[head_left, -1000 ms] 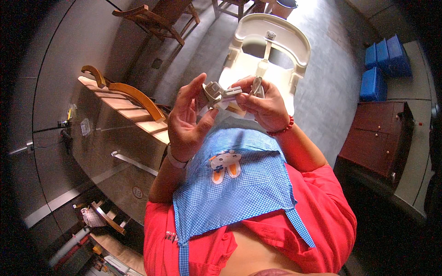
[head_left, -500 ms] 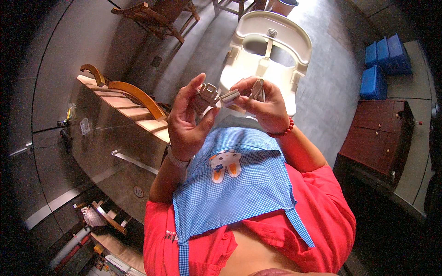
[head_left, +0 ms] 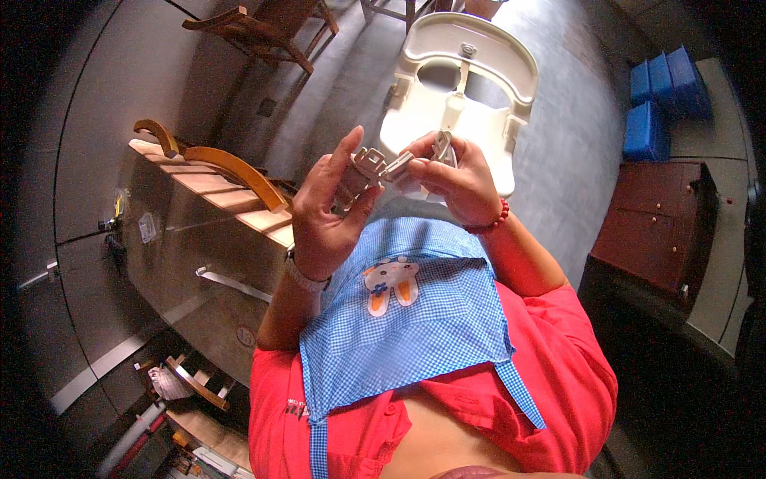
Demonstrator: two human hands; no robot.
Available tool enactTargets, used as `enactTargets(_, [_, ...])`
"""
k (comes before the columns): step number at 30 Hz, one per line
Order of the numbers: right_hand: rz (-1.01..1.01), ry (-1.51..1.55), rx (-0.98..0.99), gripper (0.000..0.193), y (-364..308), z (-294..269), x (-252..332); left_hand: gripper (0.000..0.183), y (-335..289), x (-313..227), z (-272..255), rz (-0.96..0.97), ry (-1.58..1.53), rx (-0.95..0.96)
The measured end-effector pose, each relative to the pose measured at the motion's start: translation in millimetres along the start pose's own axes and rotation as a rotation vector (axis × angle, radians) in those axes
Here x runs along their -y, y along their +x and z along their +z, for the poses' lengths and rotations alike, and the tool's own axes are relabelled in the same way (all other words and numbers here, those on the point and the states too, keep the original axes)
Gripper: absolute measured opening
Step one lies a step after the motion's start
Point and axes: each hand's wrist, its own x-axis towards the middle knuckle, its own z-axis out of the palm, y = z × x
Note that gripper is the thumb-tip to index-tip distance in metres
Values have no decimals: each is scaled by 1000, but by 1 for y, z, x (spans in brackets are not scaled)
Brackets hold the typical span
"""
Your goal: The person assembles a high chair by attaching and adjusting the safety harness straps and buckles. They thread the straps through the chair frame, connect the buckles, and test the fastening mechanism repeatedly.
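Observation:
In front of my chest, my left hand [head_left: 325,207] grips a grey-beige plastic buckle [head_left: 369,165] between thumb and fingers. My right hand [head_left: 461,180], with a red bead bracelet at the wrist, pinches a pale strap clip [head_left: 396,168]; its tip is at the buckle's near side, and I cannot tell if the two are joined. A folded piece of strap [head_left: 444,148] sticks up between the right fingers. Just beyond stands a cream plastic high chair [head_left: 487,120], its seat strap [head_left: 456,104] running down from the backrest.
A dark table [head_left: 187,263] is at my left, with a wooden slatted chair [head_left: 231,191] against it. Farther off is another wooden chair [head_left: 263,36]. Blue bins [head_left: 646,132] and a reddish-brown cabinet [head_left: 650,215] stand at the right.
The clip in my right hand has come slightly closer to the buckle, which has moved a little to the right. Both hands keep their hold.

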Motion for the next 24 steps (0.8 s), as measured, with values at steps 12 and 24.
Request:
enactTargets(12, [27, -90, 35, 19, 1, -6, -6, 64, 7, -6, -10, -75, 179, 186])
enactTargets(24, [126, -114, 40, 21, -3, -4, 0, 67, 14, 1, -16, 45, 156, 255])
